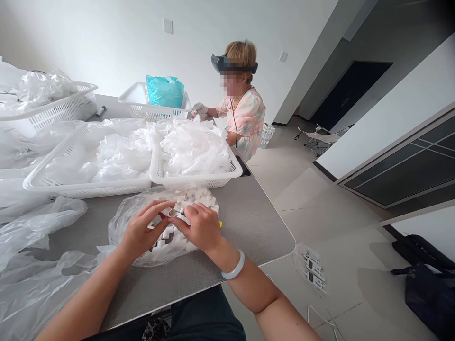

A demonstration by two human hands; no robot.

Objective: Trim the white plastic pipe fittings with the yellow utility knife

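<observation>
Between the fingertips of my left hand [147,225] is a small white plastic piece with a round opening [172,213]. My right hand [202,225] is closed around a thin tool [180,212], dark with a metal shaft, whose tip points at that opening. The right thumb also touches the white piece. Whether the tip is inside the opening is too small to tell. Below both hands, a clear plastic bag [122,220] lies spread on the table, with many small white plastic pieces [199,195] on it. Fingers hide part of this pile.
White baskets [88,190] full of clear bags stand beyond the pile on the grey table [249,218]. A further basket [133,94] holds a turquoise bag [165,91]. A co-worker [245,111] with a head camera works at the far side. The table's edge runs along the right.
</observation>
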